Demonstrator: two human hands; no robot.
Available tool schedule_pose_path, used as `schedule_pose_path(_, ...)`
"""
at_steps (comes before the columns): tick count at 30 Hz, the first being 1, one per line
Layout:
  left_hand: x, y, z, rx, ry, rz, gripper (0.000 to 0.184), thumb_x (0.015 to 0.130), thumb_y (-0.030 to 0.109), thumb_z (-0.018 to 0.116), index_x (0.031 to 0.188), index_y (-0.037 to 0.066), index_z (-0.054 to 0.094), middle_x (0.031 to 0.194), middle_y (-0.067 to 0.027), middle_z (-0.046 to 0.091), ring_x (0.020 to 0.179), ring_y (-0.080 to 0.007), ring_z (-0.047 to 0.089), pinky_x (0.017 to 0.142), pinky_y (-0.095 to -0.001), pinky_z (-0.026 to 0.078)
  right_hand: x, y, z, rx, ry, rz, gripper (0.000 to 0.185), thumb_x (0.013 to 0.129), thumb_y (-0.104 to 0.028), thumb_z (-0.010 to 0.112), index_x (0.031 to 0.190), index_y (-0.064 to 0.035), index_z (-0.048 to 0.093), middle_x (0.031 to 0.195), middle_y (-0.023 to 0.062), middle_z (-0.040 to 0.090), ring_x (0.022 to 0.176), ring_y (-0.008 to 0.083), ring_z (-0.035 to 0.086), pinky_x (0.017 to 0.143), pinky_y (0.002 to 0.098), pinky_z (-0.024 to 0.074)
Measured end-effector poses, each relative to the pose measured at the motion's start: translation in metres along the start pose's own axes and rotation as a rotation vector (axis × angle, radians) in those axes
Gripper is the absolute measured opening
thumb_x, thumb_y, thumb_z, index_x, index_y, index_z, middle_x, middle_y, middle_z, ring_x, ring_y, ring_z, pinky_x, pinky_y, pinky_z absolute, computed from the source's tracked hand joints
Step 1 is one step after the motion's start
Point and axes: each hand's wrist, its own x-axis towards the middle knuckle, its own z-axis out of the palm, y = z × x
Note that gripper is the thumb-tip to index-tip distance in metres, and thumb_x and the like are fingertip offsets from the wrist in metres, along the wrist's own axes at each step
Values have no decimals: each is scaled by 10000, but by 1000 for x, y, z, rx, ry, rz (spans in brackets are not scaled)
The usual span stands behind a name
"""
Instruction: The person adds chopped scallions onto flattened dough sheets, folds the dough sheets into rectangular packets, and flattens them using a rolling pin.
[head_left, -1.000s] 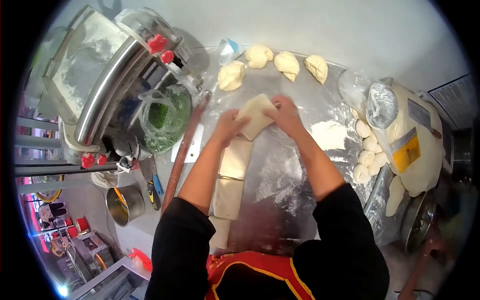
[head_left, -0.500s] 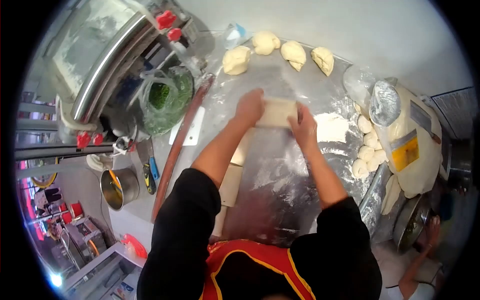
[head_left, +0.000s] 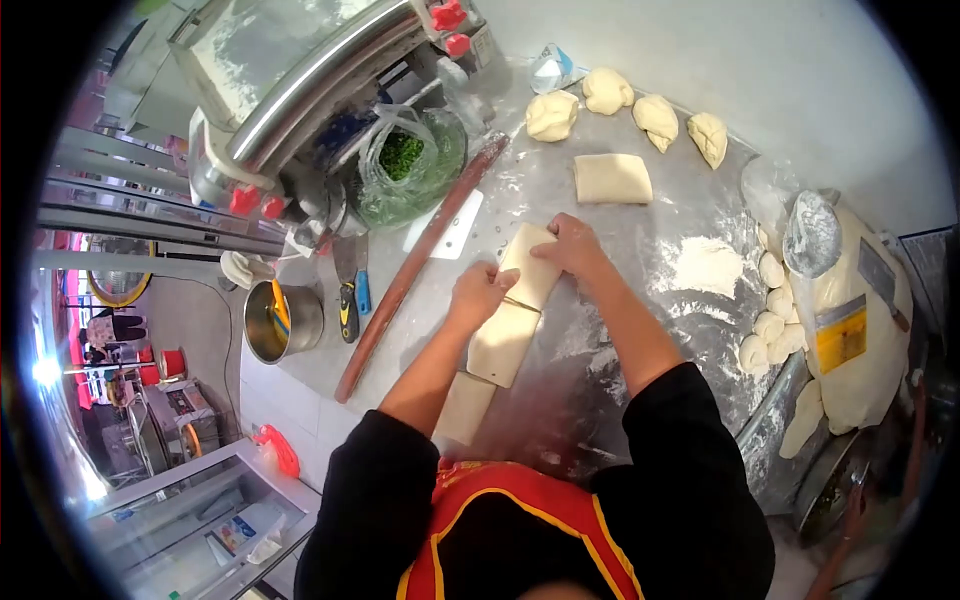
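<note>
One dough pc. [head_left: 528, 264], pale, smooth, rect., L hand [head_left: 482, 295] & R hand [head_left: 573, 247] grip pinching edges

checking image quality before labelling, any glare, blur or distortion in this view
Head view: wide-angle bending, black corners; a bright light flares at left edge; glare streaks the metal cover; the left hand and right hand look fairly sharp.

Lies as a pale, smooth, roughly rectangular dough slab [head_left: 530, 262], turned slantwise on the floured metal worktop [head_left: 625, 235], at the far end of a line of similar slabs [head_left: 503, 345], close against the next.
</note>
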Motion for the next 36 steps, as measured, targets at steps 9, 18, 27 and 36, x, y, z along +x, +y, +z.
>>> schedule_pose_path(9, 10, 41, 21, -280, -238, -15, 336, 742, 230, 747, 902, -15, 581, 729, -109, 592, 608, -172, 580, 522, -310, 466, -94, 11, -27, 495, 310, -67, 208, 742, -104, 700, 853, -59, 530, 735, 3, 541, 702, 91, 503, 601, 247, 439)
schedule_pose_path(18, -12, 38, 62, 428, -104, 807, 535, 881, 288, 584, 1304, -5, 437, 1374, -206, 425, 1290, -334, 389, 1079, -419, 302, -233, 73, -46, -287, 635, 17, 387, 862, -125, 630, 1212, -29, 495, 1139, 205, 541, 1038, 339, 513, 915, 417, 402)
schedule_pose_path(27, 61, 5, -23, 899, -19, 752, 666, 946, 428, 442, 1424, -13, 300, 1508, -180, 265, 1428, -297, 169, 1162, -449, 109, -218, 71, 5, -691, 390, -203, 670, 821, -261, 654, 1408, -76, 390, 1476, 204, 300, 1363, 400, 268, 1074, 636, 151)
schedule_pose_path(36, 2, -4, -32, 883, 258, 777, 622, 902, 346, 554, 1389, 5, 370, 1406, -206, 409, 1327, -358, 354, 1093, -497, 249, -75, 52, -12, -749, 696, -333, 556, 845, -245, 629, 1354, -113, 449, 1404, 129, 405, 1305, 337, 356, 1054, 642, 190)
